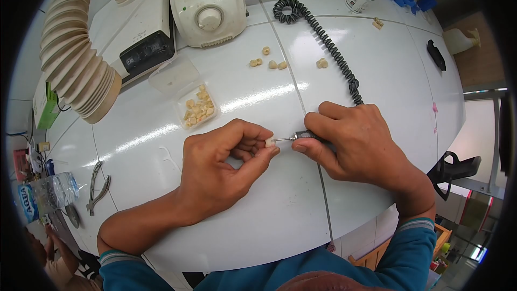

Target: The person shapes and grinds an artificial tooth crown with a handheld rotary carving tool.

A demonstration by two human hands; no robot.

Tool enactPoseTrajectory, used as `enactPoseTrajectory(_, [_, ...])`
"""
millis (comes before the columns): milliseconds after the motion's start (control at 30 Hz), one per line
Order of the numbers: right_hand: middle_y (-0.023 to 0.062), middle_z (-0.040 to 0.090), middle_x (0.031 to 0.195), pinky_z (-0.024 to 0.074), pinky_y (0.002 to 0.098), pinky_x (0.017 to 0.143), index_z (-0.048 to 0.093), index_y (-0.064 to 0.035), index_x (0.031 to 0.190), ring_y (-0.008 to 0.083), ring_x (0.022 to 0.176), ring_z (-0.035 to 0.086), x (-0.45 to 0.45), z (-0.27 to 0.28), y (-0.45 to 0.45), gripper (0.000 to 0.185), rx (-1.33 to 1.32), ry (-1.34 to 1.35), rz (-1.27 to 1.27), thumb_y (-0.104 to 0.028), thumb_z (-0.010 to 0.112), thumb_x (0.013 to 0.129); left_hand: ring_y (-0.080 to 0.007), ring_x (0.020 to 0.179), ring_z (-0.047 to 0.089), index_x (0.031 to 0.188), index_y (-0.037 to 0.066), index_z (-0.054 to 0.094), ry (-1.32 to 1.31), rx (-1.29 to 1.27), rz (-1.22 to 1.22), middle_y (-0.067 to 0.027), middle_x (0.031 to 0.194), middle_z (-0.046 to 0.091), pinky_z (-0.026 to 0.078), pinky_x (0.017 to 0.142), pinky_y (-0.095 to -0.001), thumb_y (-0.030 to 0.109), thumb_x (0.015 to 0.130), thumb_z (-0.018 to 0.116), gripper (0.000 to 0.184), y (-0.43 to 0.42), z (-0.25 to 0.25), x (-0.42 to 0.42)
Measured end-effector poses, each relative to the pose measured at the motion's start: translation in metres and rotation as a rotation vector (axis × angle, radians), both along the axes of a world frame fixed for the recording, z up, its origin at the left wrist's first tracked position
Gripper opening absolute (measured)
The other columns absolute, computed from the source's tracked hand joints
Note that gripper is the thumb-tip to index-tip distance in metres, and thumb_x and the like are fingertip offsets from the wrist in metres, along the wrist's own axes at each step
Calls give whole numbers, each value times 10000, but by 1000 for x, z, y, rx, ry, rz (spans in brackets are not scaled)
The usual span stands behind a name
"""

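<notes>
Tooth (270,143) sits pinched in the left hand (218,164), likely so it won't wobble; the right hand (358,143) grips the drill (305,135) near its tip, perhaps to steer it.

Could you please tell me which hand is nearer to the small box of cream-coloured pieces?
The left. In the view, the left hand is just below and right of the box; the right hand, holding the handpiece, is much farther right.

Handpiece (305,134) right of apparent tooth (270,142)
</notes>
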State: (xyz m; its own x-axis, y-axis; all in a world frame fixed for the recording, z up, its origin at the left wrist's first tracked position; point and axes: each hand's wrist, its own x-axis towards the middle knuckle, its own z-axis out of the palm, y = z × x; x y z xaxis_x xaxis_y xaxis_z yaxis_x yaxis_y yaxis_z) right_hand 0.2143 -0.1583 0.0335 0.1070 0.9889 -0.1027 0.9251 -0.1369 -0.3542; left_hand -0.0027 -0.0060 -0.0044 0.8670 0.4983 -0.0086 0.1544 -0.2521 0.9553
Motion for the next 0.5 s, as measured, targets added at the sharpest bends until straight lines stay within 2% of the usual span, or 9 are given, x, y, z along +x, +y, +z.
enactPoseTrajectory(467, [116,682,744,524,462,526,752,-76,922,342,567,686,2,0,0,482,11,5,8,-523,693,1094,-106,879,777,1154,-36,778,-1,9,4,-92,985,829,630,784,-249,26,989,859,194,0,1,1])
enactPoseTrajectory(500, [99,654,743,478,451,531,737,-78,912,321,561,648,1,0,1,451,11,3,-2,-494,713,1085,-106,881,777,1154,-36,777,-1,12,3,-93,988,830,629,786,-248,24,989,858,194,0,2,0])
